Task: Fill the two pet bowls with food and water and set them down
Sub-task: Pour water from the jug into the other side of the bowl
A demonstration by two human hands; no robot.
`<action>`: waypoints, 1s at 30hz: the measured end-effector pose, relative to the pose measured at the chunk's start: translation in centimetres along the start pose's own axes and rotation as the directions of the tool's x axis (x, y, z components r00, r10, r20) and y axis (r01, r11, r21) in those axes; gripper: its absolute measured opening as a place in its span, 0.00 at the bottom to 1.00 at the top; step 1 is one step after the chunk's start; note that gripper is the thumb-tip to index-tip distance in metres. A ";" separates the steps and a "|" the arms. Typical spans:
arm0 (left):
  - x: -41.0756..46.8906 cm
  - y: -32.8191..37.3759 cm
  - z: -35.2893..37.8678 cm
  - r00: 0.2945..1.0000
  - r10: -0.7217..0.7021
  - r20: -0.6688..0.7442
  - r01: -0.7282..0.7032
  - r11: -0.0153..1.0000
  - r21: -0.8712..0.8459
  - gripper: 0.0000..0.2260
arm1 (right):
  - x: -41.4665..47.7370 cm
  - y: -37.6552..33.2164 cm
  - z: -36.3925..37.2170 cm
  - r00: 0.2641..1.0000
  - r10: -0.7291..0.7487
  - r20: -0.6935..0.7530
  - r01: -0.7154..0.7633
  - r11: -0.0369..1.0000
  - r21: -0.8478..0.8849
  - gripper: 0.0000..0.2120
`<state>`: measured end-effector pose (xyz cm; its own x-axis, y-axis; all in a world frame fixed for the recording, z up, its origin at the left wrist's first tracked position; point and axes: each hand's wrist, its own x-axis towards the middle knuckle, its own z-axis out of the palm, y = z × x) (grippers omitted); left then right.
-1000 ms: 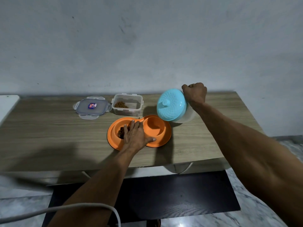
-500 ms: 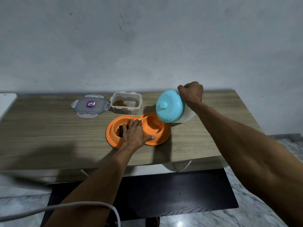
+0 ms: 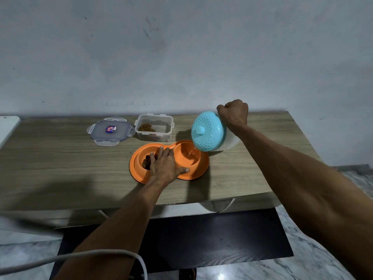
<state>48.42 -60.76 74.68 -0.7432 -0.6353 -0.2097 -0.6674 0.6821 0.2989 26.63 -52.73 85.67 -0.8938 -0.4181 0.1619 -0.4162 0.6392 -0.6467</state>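
While left hand (image 3: 164,165) lies flat on orange double bowl (image 3: 193,172), fisted right hand (image 3: 233,113) tips jug (image 3: 209,131) lid-forward.

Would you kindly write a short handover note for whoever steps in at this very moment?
Left hand: flat on the orange double bowl, steadying it on the table.
Right hand: gripping the tilted jug with the blue lid over the right well.
Done: kibble in the left well; food container open, its lid beside it.
Left: water is only starting to run into the right well; finish pouring, set the jug upright, set the bowl down.
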 end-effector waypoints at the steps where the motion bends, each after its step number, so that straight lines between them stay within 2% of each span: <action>1: 0.0 0.0 0.0 1.000 0.000 0.001 0.000 1.000 0.000 0.46 | 0.0 0.0 0.0 1.000 -0.003 0.001 0.003 1.000 -0.004 0.20; 30: 0.0 -0.1 0.0 1.000 0.003 0.000 -0.003 1.000 -0.002 0.46 | 0.4 -0.2 0.1 0.998 -0.064 0.000 0.064 0.998 -0.030 0.20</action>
<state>48.49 -60.76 74.63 -0.7451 -0.6335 -0.2084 -0.6651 0.6830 0.3017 26.40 -53.10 85.74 -0.8656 -0.4577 0.2030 -0.4769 0.6304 -0.6125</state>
